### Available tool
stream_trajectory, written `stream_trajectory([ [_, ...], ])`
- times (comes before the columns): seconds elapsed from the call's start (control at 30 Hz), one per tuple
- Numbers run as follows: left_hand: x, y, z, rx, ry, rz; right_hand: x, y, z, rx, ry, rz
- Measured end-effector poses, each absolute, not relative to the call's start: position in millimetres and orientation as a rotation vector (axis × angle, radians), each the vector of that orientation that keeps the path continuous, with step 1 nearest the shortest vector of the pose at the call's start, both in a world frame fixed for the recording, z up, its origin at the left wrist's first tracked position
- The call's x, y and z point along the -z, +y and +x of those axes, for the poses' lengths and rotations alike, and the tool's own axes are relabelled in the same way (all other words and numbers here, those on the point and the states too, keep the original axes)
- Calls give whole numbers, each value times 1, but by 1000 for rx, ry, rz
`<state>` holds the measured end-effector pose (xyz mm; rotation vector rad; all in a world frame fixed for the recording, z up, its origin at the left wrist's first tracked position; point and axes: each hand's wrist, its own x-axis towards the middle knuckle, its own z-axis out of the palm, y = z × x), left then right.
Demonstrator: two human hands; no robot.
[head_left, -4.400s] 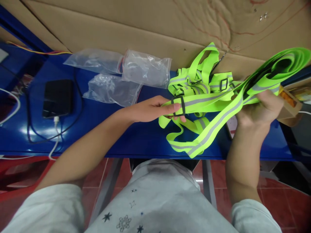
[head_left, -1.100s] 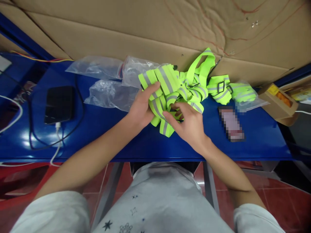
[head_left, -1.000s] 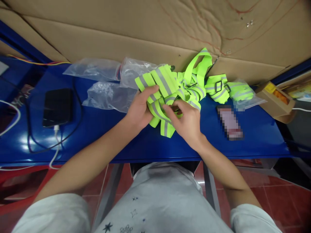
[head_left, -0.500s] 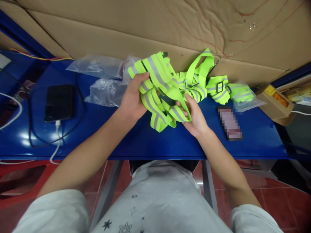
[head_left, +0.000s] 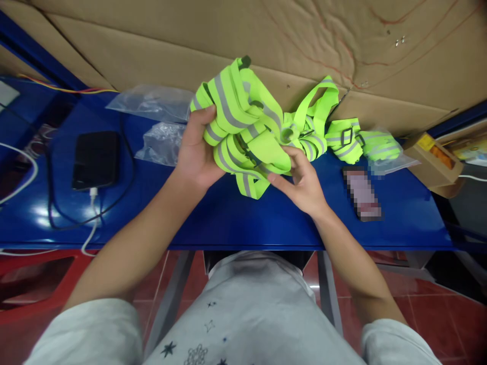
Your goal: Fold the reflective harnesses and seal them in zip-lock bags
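A loose bundle of neon yellow-green reflective straps (head_left: 232, 119) with grey stripes is held above the blue table. My left hand (head_left: 200, 147) wraps around its left side, thumb on top and fingers hidden beneath. At the lower right, my right hand (head_left: 300, 180) grips a fold of the same straps between thumb and fingers. Dark buckle-like parts show within the folds and at the top. Just behind my right hand lies a second heap of reflective straps (head_left: 314, 144), one loop standing up against the cardboard.
Rolled straps with a black buckle (head_left: 345, 139) and a bagged roll (head_left: 380, 147) lie to the right, near a phone (head_left: 361, 192) and a cardboard box (head_left: 433, 165). Clear plastic bags (head_left: 152, 104) lie left, beside a black device (head_left: 96, 159) with a white cable. Cardboard (head_left: 171, 40) lines the back.
My left hand has shifted slightly left and up with the bundle. My right hand's thumb has swung lower left, and the hanging loops are gathered closer into the bundle.
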<state>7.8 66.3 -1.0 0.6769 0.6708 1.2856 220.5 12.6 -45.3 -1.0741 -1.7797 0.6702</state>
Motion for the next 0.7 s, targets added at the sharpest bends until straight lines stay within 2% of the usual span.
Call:
stream_trajectory([
  [0.1,-7,55,10,-1293,703,680,37,-1,218,-307,-1949,-1133],
  [0.2,-19,37,17,-1288,700,759,23,-8,213,28,-1893,-1390],
  [0.27,-29,29,20,-1289,611,828,12,-9,210,34,-1867,-1499],
  [0.37,-41,30,20,-1348,514,853,4,-11,207,-158,-1869,-1370],
  [0.5,-55,43,12,-1473,593,632,21,-37,209,-208,-1410,-1161],
  [0.57,-61,45,10,-1512,578,485,41,-54,205,-515,-1237,-1183],
  [0.7,-68,38,19,-1588,439,316,77,-66,174,-1712,-1064,-1060],
])
